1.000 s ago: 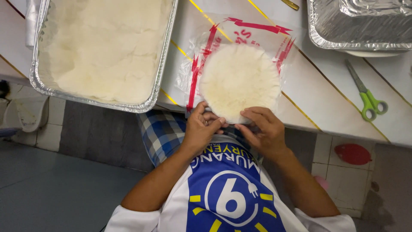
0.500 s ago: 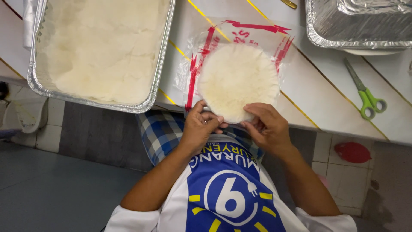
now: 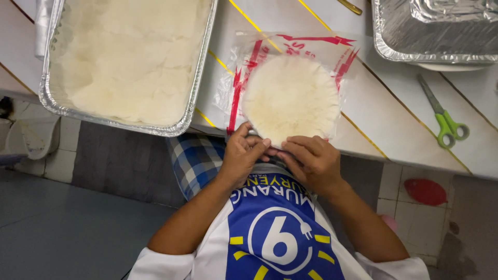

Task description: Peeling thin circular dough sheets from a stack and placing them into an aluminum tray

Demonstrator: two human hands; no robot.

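Right at the near edge of the white table (image 3: pixel 394 119), both hands meet on the rim of a flat, pale round disc of dough (image 3: pixel 291 98): the left hand (image 3: pixel 241 158) curls its fingertips (image 3: pixel 259 143) onto the disc's near edge, and the right hand (image 3: pixel 314 161) lays its fingers beside them, the two touching or almost touching. Both are bent closed in a pinch on that rim, though how much dough sits between the fingers I cannot tell. The disc lies on a clear plastic sheet with red printing (image 3: pixel 249 67) (probably so it lifts away without sticking to the table), and it overhangs the near edge slightly, which brings its rim within reach. To the left, a large rectangular foil tray of pale dough (image 3: pixel 129 57) sticks out past the same edge, near the sheet. At the far right corner stands a second foil tray (image 3: pixel 436 31), its contents hidden by foil. Green-handled scissors (image 3: pixel 443 116) lie well apart to the right, blades pointing away from the person.
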